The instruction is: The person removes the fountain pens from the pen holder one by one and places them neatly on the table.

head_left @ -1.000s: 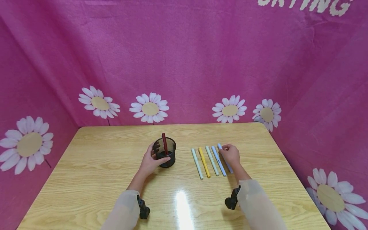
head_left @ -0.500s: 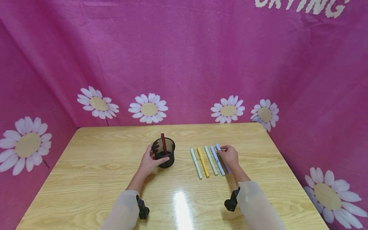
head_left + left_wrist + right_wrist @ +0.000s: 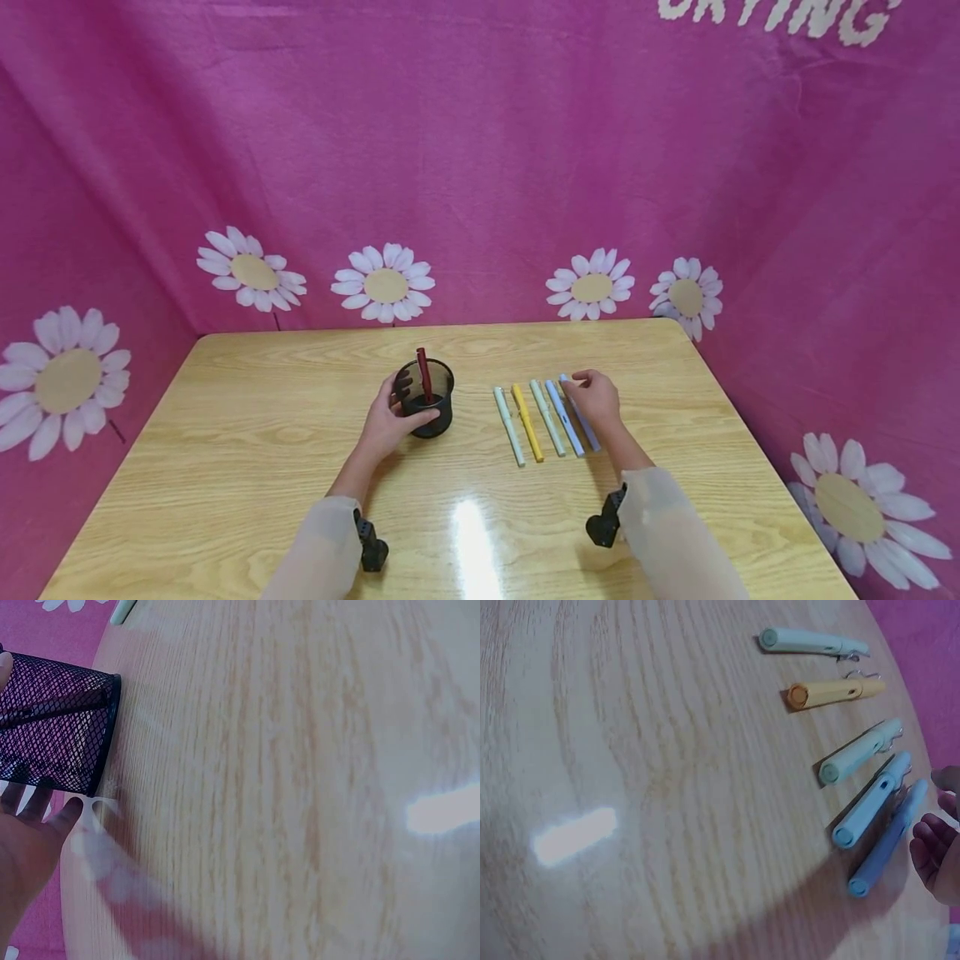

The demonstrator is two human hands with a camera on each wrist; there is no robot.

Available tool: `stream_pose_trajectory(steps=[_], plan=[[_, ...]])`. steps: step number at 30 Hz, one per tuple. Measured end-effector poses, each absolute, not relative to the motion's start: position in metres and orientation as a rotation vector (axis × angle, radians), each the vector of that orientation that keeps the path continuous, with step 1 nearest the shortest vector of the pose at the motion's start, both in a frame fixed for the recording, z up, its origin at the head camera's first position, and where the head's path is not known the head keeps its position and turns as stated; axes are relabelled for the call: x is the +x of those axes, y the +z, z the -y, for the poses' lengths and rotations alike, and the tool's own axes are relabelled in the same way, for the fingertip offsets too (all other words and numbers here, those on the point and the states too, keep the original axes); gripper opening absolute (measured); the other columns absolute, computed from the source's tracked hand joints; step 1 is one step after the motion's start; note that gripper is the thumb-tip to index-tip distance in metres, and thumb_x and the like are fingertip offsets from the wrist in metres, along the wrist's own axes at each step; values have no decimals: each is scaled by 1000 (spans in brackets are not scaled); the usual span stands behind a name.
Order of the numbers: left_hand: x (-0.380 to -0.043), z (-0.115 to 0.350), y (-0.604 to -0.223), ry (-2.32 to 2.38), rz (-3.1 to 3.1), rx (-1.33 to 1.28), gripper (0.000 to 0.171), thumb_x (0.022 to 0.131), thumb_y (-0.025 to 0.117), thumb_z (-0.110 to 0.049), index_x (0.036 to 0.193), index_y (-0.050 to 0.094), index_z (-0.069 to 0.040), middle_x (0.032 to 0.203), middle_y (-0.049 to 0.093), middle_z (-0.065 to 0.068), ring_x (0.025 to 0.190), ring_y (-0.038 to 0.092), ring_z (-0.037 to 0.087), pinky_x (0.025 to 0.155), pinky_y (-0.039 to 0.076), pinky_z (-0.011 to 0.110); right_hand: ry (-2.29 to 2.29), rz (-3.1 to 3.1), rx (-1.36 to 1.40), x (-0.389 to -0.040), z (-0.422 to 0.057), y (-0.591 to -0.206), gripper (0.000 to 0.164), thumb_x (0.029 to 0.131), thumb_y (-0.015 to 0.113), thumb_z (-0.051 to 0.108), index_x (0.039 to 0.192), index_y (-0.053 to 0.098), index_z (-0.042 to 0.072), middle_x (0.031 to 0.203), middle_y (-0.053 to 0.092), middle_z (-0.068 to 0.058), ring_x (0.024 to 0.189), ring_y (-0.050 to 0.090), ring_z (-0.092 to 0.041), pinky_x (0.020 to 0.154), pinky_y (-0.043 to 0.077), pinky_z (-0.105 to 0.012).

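My left hand (image 3: 390, 423) grips a black mesh pen holder (image 3: 432, 421), thumb on the near side and fingers round the left. A dark red pen (image 3: 426, 377) leans upright inside it. To the right lie several capped pens in a row: a pale green pen (image 3: 510, 427), a yellow pen (image 3: 528, 423), another pale green pen (image 3: 548, 418), a light blue pen (image 3: 565, 418) and a darker blue pen (image 3: 889, 840). Beside the darker blue pen's far end is my right hand (image 3: 597, 400), fingers loosely bent; in the right wrist view a small gap separates them.
The wooden table (image 3: 285, 467) has a bright light reflection near its front. A pink cloth (image 3: 480, 167) printed with daisies hangs behind it and at both sides. Wrist cameras (image 3: 371, 546) sit on both forearms.
My right hand has risen slightly at the far end of the darker blue pen. The left hand stays on the pen holder. The head view has shifted a little.
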State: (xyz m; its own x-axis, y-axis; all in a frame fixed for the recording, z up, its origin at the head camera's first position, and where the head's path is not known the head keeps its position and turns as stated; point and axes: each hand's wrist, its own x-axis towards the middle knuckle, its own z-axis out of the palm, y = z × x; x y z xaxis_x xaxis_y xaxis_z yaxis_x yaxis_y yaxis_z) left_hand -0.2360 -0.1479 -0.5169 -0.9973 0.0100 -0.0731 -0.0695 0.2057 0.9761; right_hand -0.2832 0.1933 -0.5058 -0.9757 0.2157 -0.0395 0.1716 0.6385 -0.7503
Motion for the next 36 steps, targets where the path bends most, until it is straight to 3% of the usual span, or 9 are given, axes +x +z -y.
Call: stream_pose_trajectory(steps=[8, 15, 36], plan=[[-234, 148, -515, 1924, -2399, -54, 97, 71, 81, -34, 147, 22, -21, 147, 34, 12, 136, 32, 37, 111, 32, 50, 1343, 2718, -205, -287, -167, -486, 34, 87, 64, 22, 111, 63, -1, 85, 60, -12, 71, 53, -17, 57, 41, -21], [-234, 148, -513, 1941, -2383, -42, 96, 72, 81, -31, 147, 23, -20, 147, 34, 14, 136, 33, 38, 111, 32, 50, 1455, 2676, -114, -283, -133, -466, 32, 87, 65, 22, 112, 63, 1, 95, 62, -16, 83, 58, -23, 58, 43, -18], [-236, 149, -516, 1931, -2393, -57, 98, 70, 82, -37, 147, 22, -22, 148, 34, 11, 135, 34, 38, 109, 33, 52, 1548, 2641, 176, -276, -53, -441, 34, 83, 69, 23, 109, 65, 1, 94, 67, -15, 88, 63, -26, 66, 52, -26]])
